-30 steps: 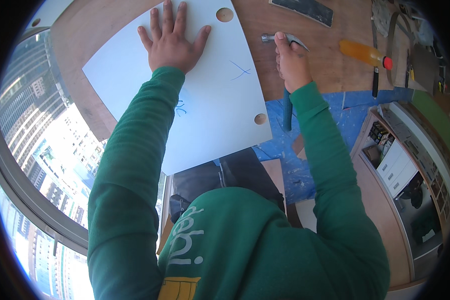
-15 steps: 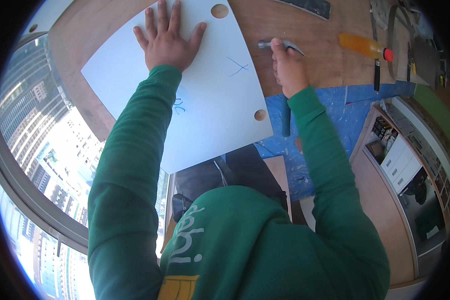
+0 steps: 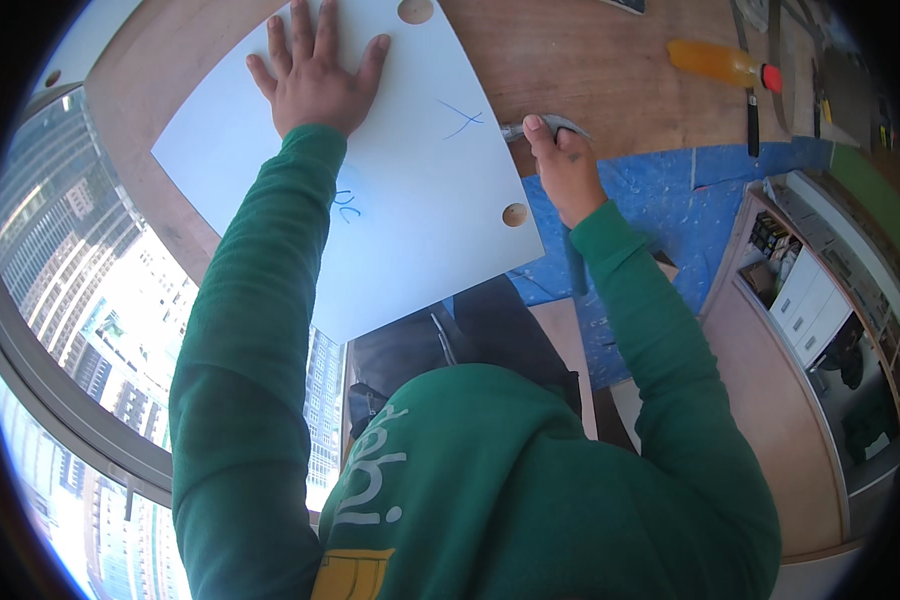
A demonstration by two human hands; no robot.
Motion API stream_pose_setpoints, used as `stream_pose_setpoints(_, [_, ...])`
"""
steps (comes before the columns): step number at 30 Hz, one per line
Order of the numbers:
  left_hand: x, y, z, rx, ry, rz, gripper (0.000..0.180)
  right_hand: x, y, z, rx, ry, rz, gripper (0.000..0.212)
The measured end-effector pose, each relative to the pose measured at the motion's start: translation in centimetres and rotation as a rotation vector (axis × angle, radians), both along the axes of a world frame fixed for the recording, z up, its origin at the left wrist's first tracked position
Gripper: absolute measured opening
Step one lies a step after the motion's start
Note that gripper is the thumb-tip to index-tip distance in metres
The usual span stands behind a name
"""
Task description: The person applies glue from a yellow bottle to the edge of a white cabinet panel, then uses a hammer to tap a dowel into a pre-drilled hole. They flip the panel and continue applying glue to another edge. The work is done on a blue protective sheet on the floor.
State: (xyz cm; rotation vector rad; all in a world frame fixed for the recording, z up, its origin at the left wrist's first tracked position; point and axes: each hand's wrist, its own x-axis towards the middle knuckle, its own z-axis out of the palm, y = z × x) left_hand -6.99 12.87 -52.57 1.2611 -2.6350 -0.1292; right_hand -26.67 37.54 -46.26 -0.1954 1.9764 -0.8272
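A white panel (image 3: 420, 190) with blue pen marks lies on the wooden work surface and reaches over its near edge. Two round recesses (image 3: 514, 215) sit along the panel's right side. My left hand (image 3: 318, 85) rests flat on the panel's far part, fingers spread. My right hand (image 3: 570, 172) is closed round a claw hammer (image 3: 568, 125), close to the panel's right edge. The hammer's head pokes out above my fist, its face toward the panel; I cannot tell if they touch. Its dark handle runs down beside my sleeve and is partly hidden.
On the wooden surface (image 3: 610, 85) to the right lies a bottle (image 3: 715, 63) of orange liquid with a red cap. Beside it is a black-handled tool (image 3: 753, 122). Blue sheeting (image 3: 660, 200) covers the floor below. A window (image 3: 90, 280) is at the left, a cabinet (image 3: 800, 310) at the right.
My right hand has come nearer to me with the hammer, its head now close to the panel's right edge. My left hand still lies flat on the panel. The view has shifted slightly.
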Motion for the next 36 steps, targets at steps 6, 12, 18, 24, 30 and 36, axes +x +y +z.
stream_pose_setpoints(6, [-0.1, 0.1, 0.1, 0.016, 0.025, -0.004, 0.085, 0.4, 0.9, 0.5, 0.026, -0.129, -0.174, 0.050])
stream_pose_setpoints(12, [-0.1, 0.0, -0.2, 0.008, 0.029, -0.002, 0.084, 0.0, 2.1, 0.0, 0.099, -0.066, -0.066, 0.057])
stream_pose_setpoints(18, [-0.1, 0.0, -0.1, 0.001, 0.030, -0.005, 0.084, 0.1, 2.0, -0.6, -0.043, 0.108, 0.103, 0.060])
stream_pose_setpoints(24, [0.2, 0.0, -0.5, 0.000, 0.022, 0.005, 0.085, 0.1, 1.5, -0.2, 0.057, -0.049, 0.015, 0.058])
stream_pose_setpoints(30, [0.1, -0.1, -0.7, -0.013, 0.053, -0.013, 0.085, 1.8, 4.3, -0.4, 0.085, -0.011, 0.013, 0.056])
stream_pose_setpoints(36, [0.0, -0.1, -0.9, -0.018, 0.051, -0.011, 0.085, 1.5, 5.5, -1.0, 0.056, 0.100, 0.143, 0.058])
